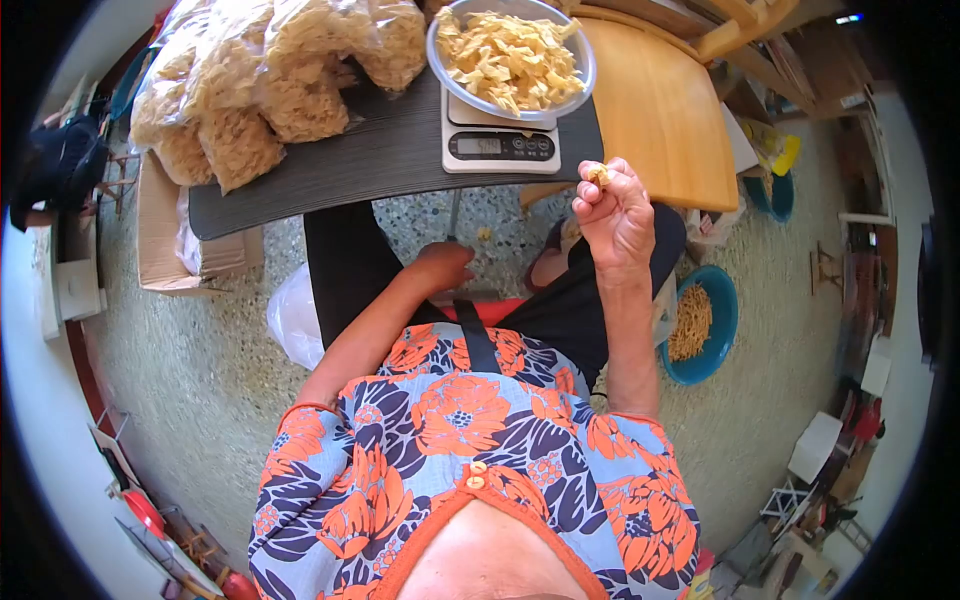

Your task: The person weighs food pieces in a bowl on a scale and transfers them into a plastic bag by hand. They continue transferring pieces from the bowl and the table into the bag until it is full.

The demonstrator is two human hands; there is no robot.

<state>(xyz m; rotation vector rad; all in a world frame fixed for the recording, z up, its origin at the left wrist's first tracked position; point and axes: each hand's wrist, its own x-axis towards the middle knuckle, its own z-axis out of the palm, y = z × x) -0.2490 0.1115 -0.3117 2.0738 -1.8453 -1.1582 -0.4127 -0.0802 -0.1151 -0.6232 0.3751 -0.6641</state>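
Raised beside the table's right edge, my right hand (615, 215) is closed in a pinch on a small pale-yellow dried piece (598, 174). Low over my lap, my left hand (440, 268) is curled; its palm is turned away, so whether anything lies in it is hidden. In front of me a clear plastic bowl (433, 62) heaped with pale-yellow dried pieces (512, 60) rests on a white kitchen scale (500, 148). The scale's display is lit, but its digits are blurred. It stands near the front edge of the dark table (395, 145).
Several clear bags of dried pieces (235, 90) fill the table's left side. Below them is a cardboard box (165, 235). A wooden chair (665, 130) adjoins the table's right. Blue-green basins (728, 345) stand on the floor to my right, one with thin tan sticks (690, 325).
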